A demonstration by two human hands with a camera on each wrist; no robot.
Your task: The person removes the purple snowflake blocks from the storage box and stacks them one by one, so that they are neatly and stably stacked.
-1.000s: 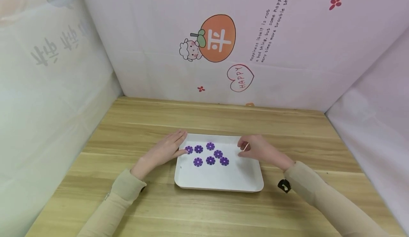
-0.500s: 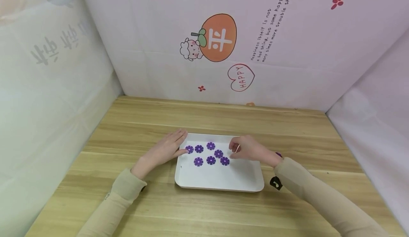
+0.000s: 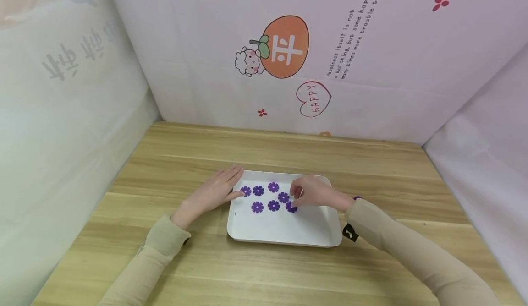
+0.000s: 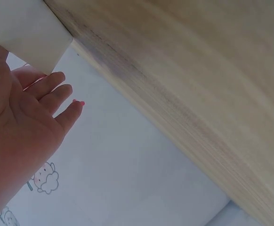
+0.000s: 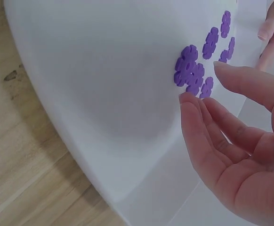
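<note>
A white tray (image 3: 280, 230) lies on the wooden table with several purple, flower-shaped notched discs (image 3: 273, 205) flat inside it. At its far left corner my left hand (image 3: 214, 191) holds the rim, thumb reaching over the inside by the leftmost disc (image 3: 245, 191) and fingers outside. In the left wrist view those fingertips curve at the tray corner (image 4: 43, 59). My right hand (image 3: 314, 191) hovers over the tray's right half, thumb and fingers bent but apart, nothing between them. Its fingertips are right by the rightmost disc (image 3: 291, 208); overlapping discs (image 5: 188, 66) show beyond them in the right wrist view.
The wooden table (image 3: 185, 269) extends around the tray. A white printed backdrop (image 3: 198, 90) stands behind, with pale side walls (image 3: 74, 127) left and right. A black item (image 3: 350, 232) shows under the right cuff.
My right hand has moved left and slightly down across the tray, from its right side to the rightmost disc. The left hand keeps its place at the rim; the discs lie as before.
</note>
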